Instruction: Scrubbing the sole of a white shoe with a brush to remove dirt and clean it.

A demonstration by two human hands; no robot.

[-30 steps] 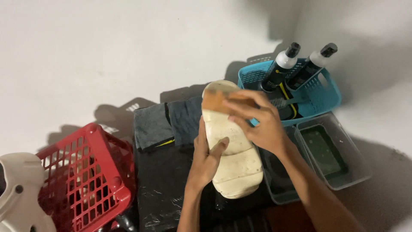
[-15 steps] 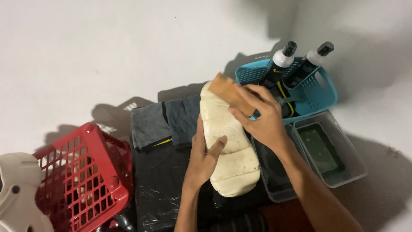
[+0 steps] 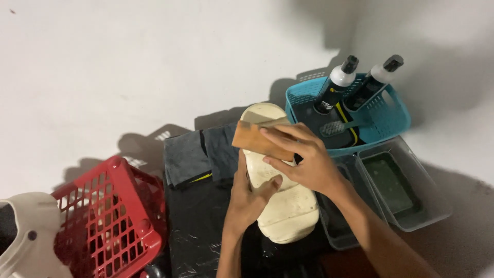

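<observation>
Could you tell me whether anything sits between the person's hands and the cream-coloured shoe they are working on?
Nothing visible does. The left hand grips the cream shoe directly, and the right hand holds a wooden-backed brush against its upper part.

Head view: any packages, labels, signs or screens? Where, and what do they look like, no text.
Left bottle: upright in the teal basket, leaning right; black cap, white shoulder, dark label with a small yellow mark.
Right bottle: beside it in the same basket; black cap, white shoulder, dark label.
No signs or screens in view.
</observation>
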